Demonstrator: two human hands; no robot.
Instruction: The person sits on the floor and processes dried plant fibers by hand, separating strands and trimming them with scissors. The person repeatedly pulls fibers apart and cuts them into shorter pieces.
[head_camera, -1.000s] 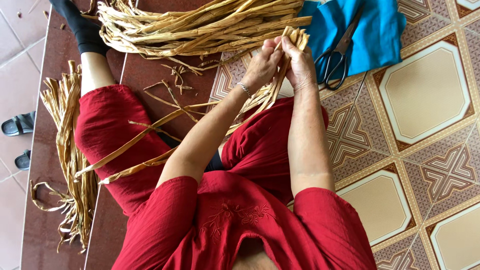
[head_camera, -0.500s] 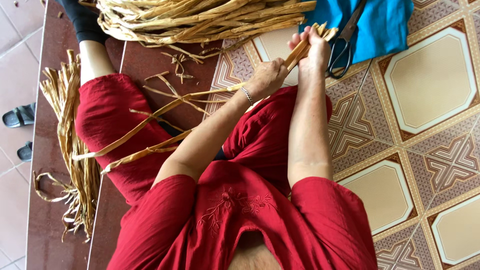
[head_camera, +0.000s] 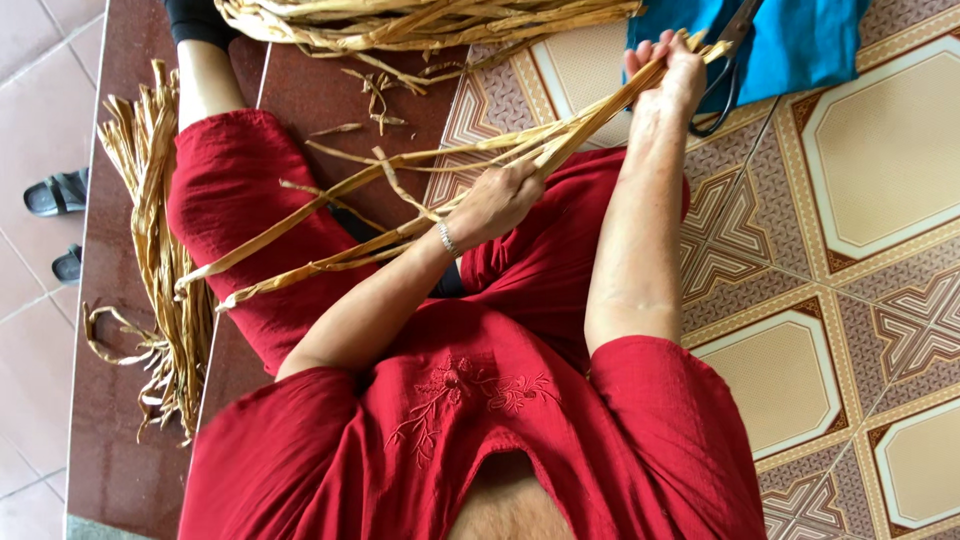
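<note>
My left hand (head_camera: 500, 198), a bracelet at its wrist, is closed around a bundle of long dried straw strips (head_camera: 590, 125) above my red-clothed lap. Farther from me, my right hand (head_camera: 665, 75) grips the far end of the same strips, close to the blue cloth. Between the two hands the bundle runs in a taut line. Its loose tails (head_camera: 300, 255) trail left across my red trouser leg (head_camera: 240, 200).
A big heap of dried strips (head_camera: 420, 20) lies at the top, and another bundle (head_camera: 160, 260) lies left of my leg. Black-handled scissors (head_camera: 722, 85) rest on a blue cloth (head_camera: 800, 40). Dark sandals (head_camera: 60, 190) sit at the far left. Patterned floor tiles (head_camera: 860, 300) lie to the right.
My hands, together a second ago, have drawn apart: the right slid up and right along the strips, the left down and left, and the bundle is stretched between them.
</note>
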